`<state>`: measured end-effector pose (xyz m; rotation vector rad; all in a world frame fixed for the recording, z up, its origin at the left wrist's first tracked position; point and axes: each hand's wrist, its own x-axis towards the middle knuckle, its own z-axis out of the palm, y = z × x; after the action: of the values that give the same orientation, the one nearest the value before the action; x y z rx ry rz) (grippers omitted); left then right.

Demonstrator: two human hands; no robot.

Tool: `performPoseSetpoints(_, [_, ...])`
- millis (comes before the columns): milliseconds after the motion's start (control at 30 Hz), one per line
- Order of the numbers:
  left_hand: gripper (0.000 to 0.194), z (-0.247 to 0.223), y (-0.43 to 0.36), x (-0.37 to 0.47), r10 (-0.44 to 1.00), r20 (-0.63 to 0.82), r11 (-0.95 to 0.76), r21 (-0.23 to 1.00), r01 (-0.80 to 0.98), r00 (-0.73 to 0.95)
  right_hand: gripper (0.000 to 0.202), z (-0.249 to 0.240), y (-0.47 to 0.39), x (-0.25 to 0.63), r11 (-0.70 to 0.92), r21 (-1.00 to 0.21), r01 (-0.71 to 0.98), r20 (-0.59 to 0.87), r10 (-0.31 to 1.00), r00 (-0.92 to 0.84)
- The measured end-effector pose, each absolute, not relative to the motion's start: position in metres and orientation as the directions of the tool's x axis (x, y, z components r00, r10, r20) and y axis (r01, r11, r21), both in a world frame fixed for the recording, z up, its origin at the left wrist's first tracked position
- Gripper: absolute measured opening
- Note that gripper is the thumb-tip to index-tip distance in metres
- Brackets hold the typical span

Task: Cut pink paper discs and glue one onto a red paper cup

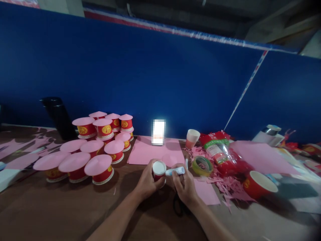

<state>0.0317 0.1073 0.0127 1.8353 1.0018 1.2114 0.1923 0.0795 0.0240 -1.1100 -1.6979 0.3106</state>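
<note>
My left hand [146,182] is wrapped round a small red paper cup [159,166], whose white base faces up toward me. Between the fingers of my right hand [187,187] is a glue stick [175,171], white and light blue, its tip close beside the cup's rim; whether they touch I cannot tell. A pink paper disc [170,160] lies just beyond both hands on a stack of pink sheets [141,150]. Black scissor handles [178,206] show under my right wrist.
Several red cups with pink cone tops [99,165] stand at left, some stacked, near a black flask [59,117]. A lit phone [158,132] leans at the back. To the right are a tape roll [202,166], a red bag [218,150], pink scraps and a red cup [258,185].
</note>
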Motion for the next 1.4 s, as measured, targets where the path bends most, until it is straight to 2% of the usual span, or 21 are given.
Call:
performPoseSetpoints(133, [0.038, 0.0127, 0.1068, 0.0319, 0.881, 0.396, -0.451, 0.868, 0.207, 0.259, 0.011, 0.0237, 0.0794, 0.1919, 0.496, -0.706, 0.505, 0.594, 0.804, 0.039])
performPoseSetpoints(533, [0.04, 0.013, 0.1076, 0.0318, 0.882, 0.403, -0.454, 0.864, 0.215, 0.243, 0.008, 0.0248, 0.0804, 0.1926, 0.464, -0.735, 0.494, 0.572, 0.816, 0.085])
performPoseSetpoints(1400, [0.036, 0.0105, 0.1062, 0.0332, 0.895, 0.392, -0.439, 0.857, 0.269, 0.213, 0.011, 0.0241, 0.0766, 0.1885, 0.525, -0.661, 0.537, 0.629, 0.777, 0.015])
